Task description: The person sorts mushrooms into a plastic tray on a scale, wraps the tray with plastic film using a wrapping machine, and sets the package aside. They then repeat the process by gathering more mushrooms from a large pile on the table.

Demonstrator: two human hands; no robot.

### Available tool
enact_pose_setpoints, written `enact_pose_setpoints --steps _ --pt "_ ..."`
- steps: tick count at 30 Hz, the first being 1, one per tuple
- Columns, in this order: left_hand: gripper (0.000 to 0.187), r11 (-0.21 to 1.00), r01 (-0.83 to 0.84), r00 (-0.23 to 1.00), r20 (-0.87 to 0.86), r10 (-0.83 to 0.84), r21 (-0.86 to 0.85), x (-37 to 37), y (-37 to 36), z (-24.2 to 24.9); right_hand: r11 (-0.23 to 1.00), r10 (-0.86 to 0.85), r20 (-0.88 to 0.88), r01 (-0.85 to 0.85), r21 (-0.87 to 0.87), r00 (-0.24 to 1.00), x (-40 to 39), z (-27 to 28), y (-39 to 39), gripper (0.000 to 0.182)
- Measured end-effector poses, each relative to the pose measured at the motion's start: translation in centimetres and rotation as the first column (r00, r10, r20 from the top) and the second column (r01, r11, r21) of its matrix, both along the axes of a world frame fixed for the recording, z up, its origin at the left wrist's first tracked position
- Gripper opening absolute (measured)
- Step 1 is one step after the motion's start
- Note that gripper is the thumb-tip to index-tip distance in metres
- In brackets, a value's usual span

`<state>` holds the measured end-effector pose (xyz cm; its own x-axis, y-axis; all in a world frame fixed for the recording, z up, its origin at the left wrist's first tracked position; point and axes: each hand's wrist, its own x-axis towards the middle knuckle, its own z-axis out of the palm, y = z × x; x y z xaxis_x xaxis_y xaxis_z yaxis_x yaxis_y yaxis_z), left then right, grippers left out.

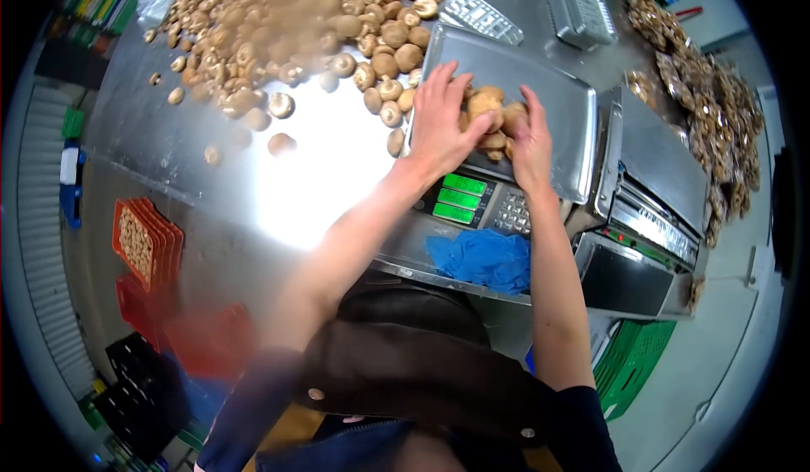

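Observation:
A cluster of brown mushrooms (487, 109) sits on the metal tray (574, 147) of a scale with a green lit display (460, 198). My left hand (445, 122) is at the cluster's left side, fingers spread, its thumb against the mushrooms. On the right side, my right hand (530, 139) curves round the mushrooms with fingers bent and apart. Whatever holds the mushrooms together underneath is hidden. A large pile of loose mushrooms (287, 16) lies on the metal table (143, 134), left of the scale.
Clear plastic punnets (582, 15) and another one (481, 16) lie behind the tray. A wrapping machine (654, 185) stands on the right, with packed mushrooms (713, 109) beyond. Blue crumpled plastic (485, 259) lies before the scale. Red crates (152, 240) are at the left.

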<state>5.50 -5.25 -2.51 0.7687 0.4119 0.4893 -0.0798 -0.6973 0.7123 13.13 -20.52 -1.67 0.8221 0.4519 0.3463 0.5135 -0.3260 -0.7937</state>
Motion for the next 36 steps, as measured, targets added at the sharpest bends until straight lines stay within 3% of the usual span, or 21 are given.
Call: enact_pose_setpoints --steps 3,6,7,8,10,14,16,18,20,21,23,25,26,28,30,32,34,35,36 --pt "0.047 0.981 -0.062 0.995 0.062 0.074 -0.183 -3.3 4.2 -1.6 0.993 -0.106 -0.045 0.108 0.057 0.993 -2.4 1.6 -2.0 0.042" --pt "0.047 0.924 -0.325 0.939 0.046 0.340 -0.200 -9.2 10.6 -5.8 0.971 -0.158 -0.108 0.175 0.165 0.981 -5.8 1.0 -5.6 0.034" --pt "0.048 0.876 -0.475 0.880 -0.072 0.470 -0.081 -11.8 13.5 -7.4 0.975 -0.140 -0.167 0.165 0.150 0.976 -7.5 0.4 -7.0 0.030" --pt "0.046 0.828 -0.558 0.829 -0.071 0.555 -0.044 -14.1 15.5 -7.6 0.978 -0.127 -0.223 0.159 0.133 0.966 -9.1 -0.1 -8.3 0.027" --pt "0.046 0.736 -0.676 0.728 -0.117 0.676 0.045 -18.0 20.7 -9.3 0.999 0.022 -0.318 -0.006 0.049 0.948 -12.0 -0.7 -10.0 0.021" --pt "0.044 0.656 -0.606 0.649 -0.197 0.735 0.450 -21.2 29.4 -13.2 0.967 0.170 -0.513 -0.243 -0.078 0.841 -15.4 -0.6 -9.6 0.022" --pt "0.036 0.833 -0.531 0.689 -0.493 0.531 0.157 -22.0 33.6 -16.3 0.917 0.265 -0.520 -0.379 -0.125 0.812 -15.7 -0.4 -8.5 0.023" --pt "0.030 0.795 -0.606 0.775 -0.257 0.578 -0.039 -21.1 29.2 -13.2 0.880 0.339 -0.413 -0.440 -0.178 0.845 -15.4 0.1 -7.4 0.022" --pt "0.030 0.731 -0.679 0.732 -0.141 0.666 -0.069 -21.9 29.7 -15.3 0.868 0.369 -0.376 -0.460 -0.188 0.850 -15.4 0.4 -7.0 0.022" --pt "0.029 0.719 -0.689 0.724 -0.112 0.680 -0.088 -21.0 27.5 -13.1 0.879 0.355 -0.389 -0.445 -0.169 0.850 -15.5 0.3 -7.0 0.022" --pt "0.027 0.722 -0.594 0.796 -0.131 0.591 -0.354 -15.7 17.0 -2.4 0.900 0.327 -0.396 -0.411 -0.147 0.858 -15.5 0.2 -6.9 0.022" --pt "0.028 0.843 -0.332 0.940 -0.070 0.335 -0.422 -13.6 11.9 -0.8 0.909 0.314 -0.394 -0.393 -0.137 0.864 -15.3 0.1 -7.0 0.022" --pt "0.033 0.967 -0.190 0.982 -0.022 0.189 -0.167 -12.7 10.2 -0.4 0.912 0.310 -0.368 -0.384 -0.147 0.876 -15.1 0.3 -6.9 0.021" --pt "0.040 0.995 -0.007 0.999 0.045 0.012 -0.100 -9.6 4.6 3.2 0.919 0.300 -0.317 -0.362 -0.159 0.900 -14.7 0.7 -6.9 0.020" --pt "0.039 0.983 -0.012 0.999 0.031 0.018 -0.182 -7.5 2.1 1.6 0.944 0.258 -0.350 -0.312 -0.107 0.900 -14.1 1.0 -6.8 0.020" --pt "0.041 0.918 0.018 1.000 0.015 -0.013 -0.396 -5.6 0.1 1.8 0.954 0.235 -0.367 -0.286 -0.092 0.900 -13.9 1.1 -7.1 0.020" --pt "0.044 0.987 -0.060 0.991 -0.129 0.041 -0.148 -4.6 -0.3 -0.2 0.953 0.224 -0.366 -0.282 -0.111 0.903 -13.7 1.0 -7.5 0.020" --pt "0.047 0.999 -0.023 0.991 -0.129 0.030 0.049 -4.5 0.0 -1.1 0.953 0.230 -0.356 -0.284 -0.108 0.906 -13.8 1.0 -7.7 0.020" --pt "0.048 1.000 -0.021 0.991 -0.131 0.023 0.015 -4.6 0.1 -1.4 0.953 0.235 -0.346 -0.286 -0.104 0.908 -13.8 1.0 -8.0 0.019"
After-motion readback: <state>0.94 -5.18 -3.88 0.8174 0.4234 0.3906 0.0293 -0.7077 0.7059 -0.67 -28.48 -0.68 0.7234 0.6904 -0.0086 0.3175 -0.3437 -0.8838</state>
